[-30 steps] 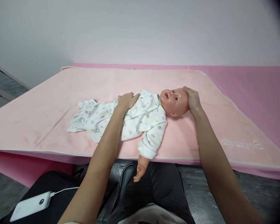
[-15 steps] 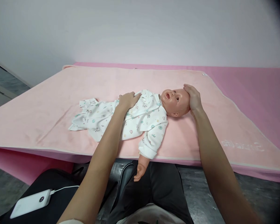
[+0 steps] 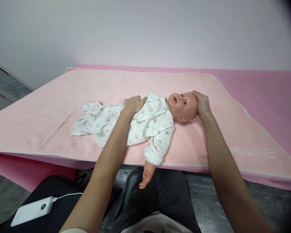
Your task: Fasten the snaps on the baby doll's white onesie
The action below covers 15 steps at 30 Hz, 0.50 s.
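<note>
While the baby doll (image 3: 147,123) lies on its back on the peach-pink blanket (image 3: 99,85) in the head view, both of the person's hands touch it. The left hand (image 3: 133,105) rests palm down across its middle, thumb spread away; the other fingertips are hidden, so I cannot tell whether they grip the cloth. The right hand (image 3: 202,104) cups the crown of the doll's bald head, open against it rather than closed. The doll wears a white printed outfit (image 3: 157,121), its head towards the right and its near arm hanging over the table edge, above the person's black trousers (image 3: 172,191). At the lower left, a white power bank (image 3: 31,212) with a cable (image 3: 68,194) plugged in lies on a black surface.
</note>
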{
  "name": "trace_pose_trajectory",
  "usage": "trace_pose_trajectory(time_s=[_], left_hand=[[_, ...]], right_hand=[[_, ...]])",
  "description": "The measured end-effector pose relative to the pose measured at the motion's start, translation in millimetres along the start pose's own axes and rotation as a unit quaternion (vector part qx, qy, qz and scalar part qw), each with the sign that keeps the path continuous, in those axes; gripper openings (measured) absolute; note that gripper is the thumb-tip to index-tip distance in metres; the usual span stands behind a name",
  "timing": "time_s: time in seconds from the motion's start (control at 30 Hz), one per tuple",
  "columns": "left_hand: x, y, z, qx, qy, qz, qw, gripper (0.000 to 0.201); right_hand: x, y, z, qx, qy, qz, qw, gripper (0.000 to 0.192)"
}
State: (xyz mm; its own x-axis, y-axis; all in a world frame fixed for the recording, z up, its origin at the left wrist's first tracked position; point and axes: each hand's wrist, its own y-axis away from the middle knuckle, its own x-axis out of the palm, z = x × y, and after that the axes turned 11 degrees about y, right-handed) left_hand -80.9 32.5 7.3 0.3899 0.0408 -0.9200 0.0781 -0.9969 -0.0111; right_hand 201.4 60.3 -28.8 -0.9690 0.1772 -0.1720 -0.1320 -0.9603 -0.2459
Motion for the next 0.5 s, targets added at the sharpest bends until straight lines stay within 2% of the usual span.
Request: trace_pose_trajectory(time_s=[0.17, 0.37, 0.5], left_hand=[[-0.6, 0.4, -1.3, -0.009, -0.005, 0.002, 1.0, 0.056], [-0.6, 0.9, -1.0, -0.005, 0.001, 0.001, 1.0, 0.056], [-0.5, 1.0, -0.9, -0.003, 0.001, 0.0, 1.0, 0.056]], right_hand=[[0.1, 0.7, 0.0, -0.006, -0.002, 0.002, 1.0, 0.03], [1.1, 0.0, 1.6, -0.056, 0.007, -0.03, 0.998, 0.026], [0.7, -2.0, 1.7, -0.046, 0.019, -0.046, 0.998, 0.026]])
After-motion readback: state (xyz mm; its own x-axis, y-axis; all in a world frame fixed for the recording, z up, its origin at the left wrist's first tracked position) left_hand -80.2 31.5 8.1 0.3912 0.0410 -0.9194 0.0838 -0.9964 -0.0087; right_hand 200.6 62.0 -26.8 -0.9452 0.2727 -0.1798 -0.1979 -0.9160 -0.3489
